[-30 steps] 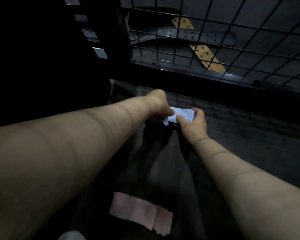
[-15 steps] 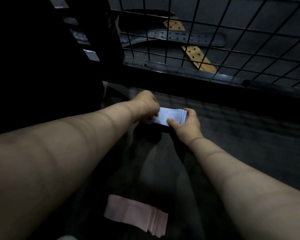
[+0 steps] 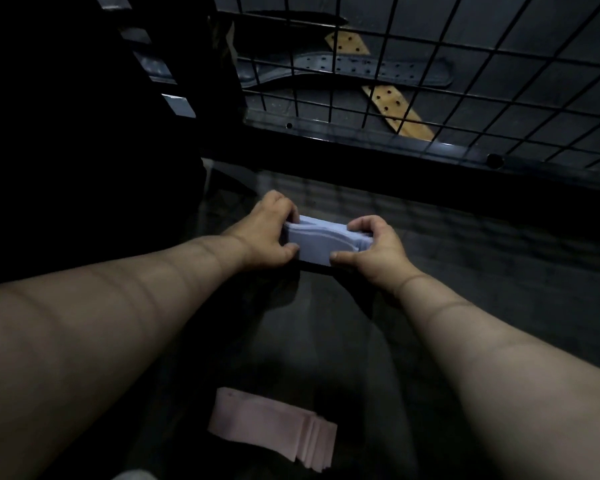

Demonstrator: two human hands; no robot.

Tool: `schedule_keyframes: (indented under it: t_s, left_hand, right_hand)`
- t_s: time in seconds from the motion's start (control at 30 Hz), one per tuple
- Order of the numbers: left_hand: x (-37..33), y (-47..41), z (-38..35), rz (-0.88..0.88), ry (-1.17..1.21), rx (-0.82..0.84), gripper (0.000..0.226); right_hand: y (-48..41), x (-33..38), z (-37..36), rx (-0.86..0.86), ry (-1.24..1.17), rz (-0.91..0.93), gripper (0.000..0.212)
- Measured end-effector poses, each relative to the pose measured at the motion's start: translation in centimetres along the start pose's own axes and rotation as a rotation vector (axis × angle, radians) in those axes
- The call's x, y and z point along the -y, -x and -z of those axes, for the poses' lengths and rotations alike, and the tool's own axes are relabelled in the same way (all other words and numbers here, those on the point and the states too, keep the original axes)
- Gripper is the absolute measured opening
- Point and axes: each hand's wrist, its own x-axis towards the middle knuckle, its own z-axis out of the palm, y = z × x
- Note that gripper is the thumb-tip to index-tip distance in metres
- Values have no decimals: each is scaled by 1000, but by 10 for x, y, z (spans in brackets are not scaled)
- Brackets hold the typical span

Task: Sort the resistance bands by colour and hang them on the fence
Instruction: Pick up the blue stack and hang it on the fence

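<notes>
Two hands gripped the stacked blue bands [image 3: 317,244] by their ends, left hand [image 3: 267,237] and right hand [image 3: 374,251], near the fence [image 3: 361,142]. Pink bands [image 3: 271,424] lay nearer. Behind the mesh lay a grey belt [image 3: 347,69] and a tan strap [image 3: 399,112].

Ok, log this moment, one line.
left hand, right hand: gripping pale blue band stack | pink band stack: floor | black wire fence: beyond

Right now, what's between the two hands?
A stack of pale blue bands, pinched at its ends by the left hand and right hand; seen in the head view.
</notes>
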Motion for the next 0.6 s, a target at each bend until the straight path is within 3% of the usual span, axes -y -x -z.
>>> schedule_keyframes:
  t_s: [0.07,0.2,0.23,0.4,0.6]
  left_hand:
    - [5,9,-1,-79,-42,-39,35]
    - [14,27,-10,-231,-125,-48,32]
    - [14,29,-12,-221,-131,-62,32]
    - [11,28,-13,-170,-112,-105,34]
    - [7,29,-11,-108,-180,-52,40]
  right_hand:
    - [7,-6,1,0,17,59,57]
    - [15,-19,-4,16,96,177,99]
    - [17,-21,-4,28,143,195,99]
    - [16,-19,-2,15,305,334,60]
    - [18,-11,1,42,360,307,57]
